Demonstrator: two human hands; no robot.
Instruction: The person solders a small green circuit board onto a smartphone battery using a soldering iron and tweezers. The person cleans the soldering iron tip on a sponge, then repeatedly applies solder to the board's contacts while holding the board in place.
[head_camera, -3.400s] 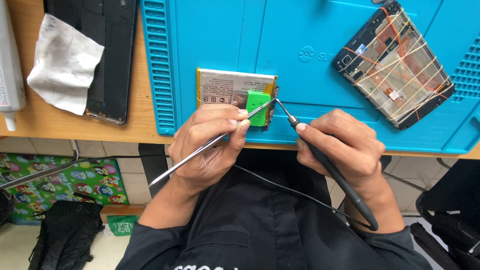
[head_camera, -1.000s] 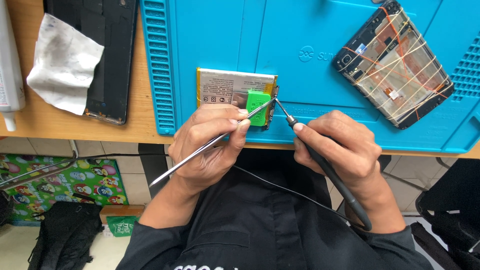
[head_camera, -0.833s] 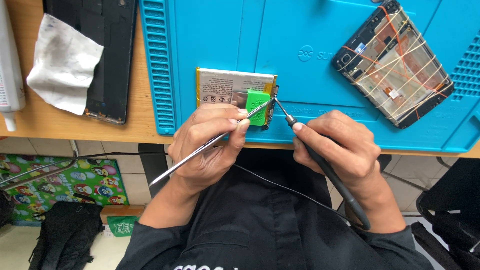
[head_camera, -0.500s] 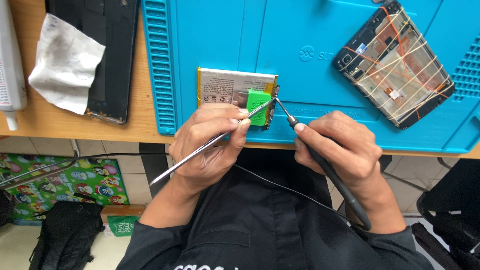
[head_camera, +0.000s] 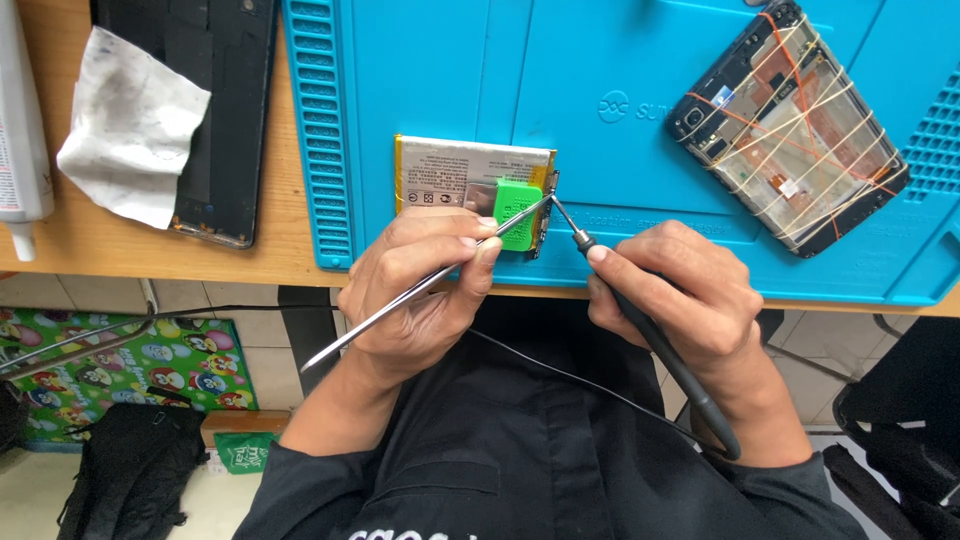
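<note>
Between both hands (head_camera: 560, 285), the battery (head_camera: 470, 185).

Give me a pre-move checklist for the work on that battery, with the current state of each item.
1. Tweezers gripped in the left hand: ok, the tweezers reach to the green block.
2. Soldering iron held in the right hand: ok, held like a pen.
3. Iron tip at the battery's right edge: ok, right by the tweezers' tips.
4. Battery lying flat on the blue mat: ok.
5. Iron's cable clear of the mat: ok, it trails down over the lap.
6. Whether the tip actually touches a contact: cannot tell, too small.
</note>
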